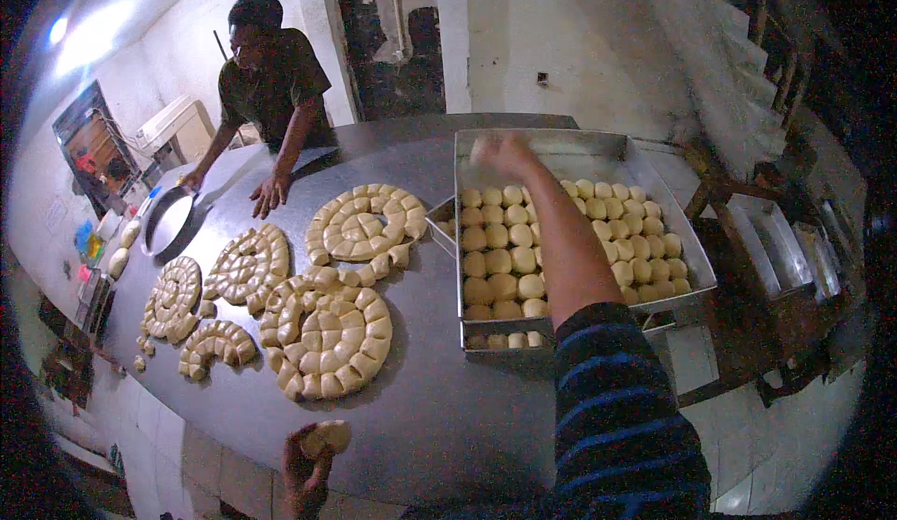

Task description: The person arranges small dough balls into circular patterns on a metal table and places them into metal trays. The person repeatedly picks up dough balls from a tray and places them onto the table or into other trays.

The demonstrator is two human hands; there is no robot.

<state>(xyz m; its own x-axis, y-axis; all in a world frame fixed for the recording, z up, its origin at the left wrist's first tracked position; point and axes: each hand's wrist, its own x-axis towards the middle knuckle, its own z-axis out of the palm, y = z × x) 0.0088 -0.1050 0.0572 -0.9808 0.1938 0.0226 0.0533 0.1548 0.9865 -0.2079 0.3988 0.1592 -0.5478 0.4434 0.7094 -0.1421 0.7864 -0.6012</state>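
My left hand (pixel 306 471) is at the table's near edge, its fingers curled round a flattened piece of dough (pixel 327 437). My right arm reaches over a deep square metal tray (pixel 673 193). At its far left corner my right hand (pixel 509 157) is closed and blurred, with a pale dough ball (pixel 480 151) at its fingers. Rows of round dough balls (pixel 498 260) fill the near and middle parts of the tray; my forearm hides some. Left of the tray lie coils of dough cut into chunks, among them a near coil (pixel 332 341) and a far coil (pixel 364 224).
Under the tray, another tray (pixel 509 341) holds more dough balls. Across the metal table (pixel 430 398), a co-worker (pixel 271 81) leans with one hand flat and the other at a round pan (pixel 170 223). More cut dough (pixel 173 298) lies at left. Empty trays (pixel 771 244) stand right.
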